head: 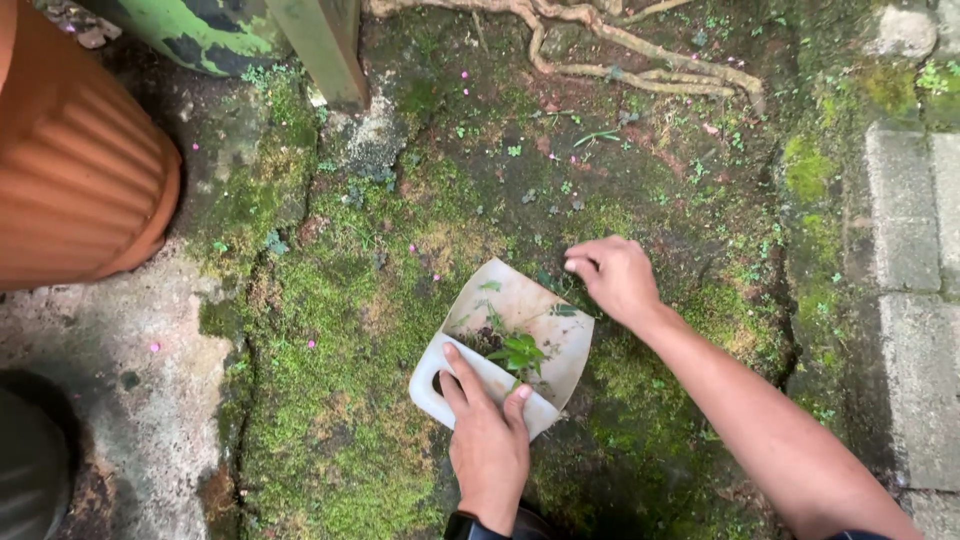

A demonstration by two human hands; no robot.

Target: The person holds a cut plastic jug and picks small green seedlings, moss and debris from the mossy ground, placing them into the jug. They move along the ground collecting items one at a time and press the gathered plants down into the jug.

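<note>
— What takes up the most ground around that white scoop?

— The mossy ground itself, cracked concrete under a green mat; the cut plastic scoop lies on it near the middle. Well up and left of the scoop bulges a ribbed terracotta pot. Far above the scoop pale tree roots snake across the dirt, and off to the scoop's right runs a strip of grey paving bricks.

— And the hands?

— The right hand sits at the scoop's upper right rim, fingers curled together low over the moss just beside the edge. Whether they pinch a sprig I can't quite tell; the fingertips are turned away. The left hand is below the scoop, closed on its handle: the forefinger lies along the handle's left side and the thumb presses the lower edge, holding the open mouth toward the right hand.

— Anything in the scoop?

— A small clump of pulled weeds, green leaves with dark soil, lying toward the handle end. A dark watch shows at the left wrist, below the scoop. Tiny pink petals dot the moss left of and above it.
</note>
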